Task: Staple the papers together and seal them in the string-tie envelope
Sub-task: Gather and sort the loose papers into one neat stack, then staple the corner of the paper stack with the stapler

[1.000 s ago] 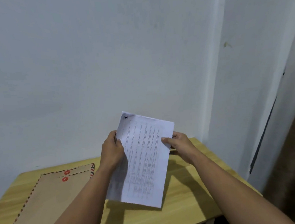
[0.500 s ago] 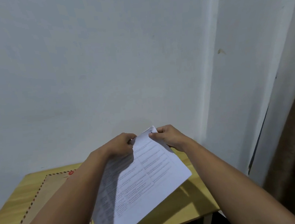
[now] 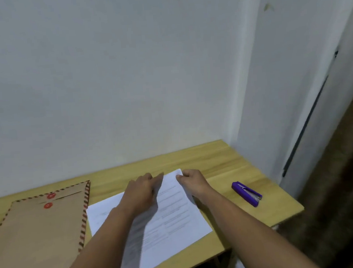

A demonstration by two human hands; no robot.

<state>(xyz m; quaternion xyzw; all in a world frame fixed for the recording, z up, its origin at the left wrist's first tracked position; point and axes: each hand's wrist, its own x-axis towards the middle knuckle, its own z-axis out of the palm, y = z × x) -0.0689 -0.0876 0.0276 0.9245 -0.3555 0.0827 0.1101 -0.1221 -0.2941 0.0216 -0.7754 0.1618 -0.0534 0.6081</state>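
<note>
My left hand (image 3: pixel 143 192) flattens the papers (image 3: pixel 174 215) on the tabletop (image 3: pixel 216 158) | right hand (image 3: pixel 191 182) pinches their corner, squaring sheets | stapler (image 3: pixel 246 193) waits nearby.

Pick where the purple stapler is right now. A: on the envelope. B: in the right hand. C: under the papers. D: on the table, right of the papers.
D: the stapler lies on the table, apart from the right hand and the papers.

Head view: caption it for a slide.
Both hands, left hand and right hand, square papers on table, between envelope and stapler.
</note>
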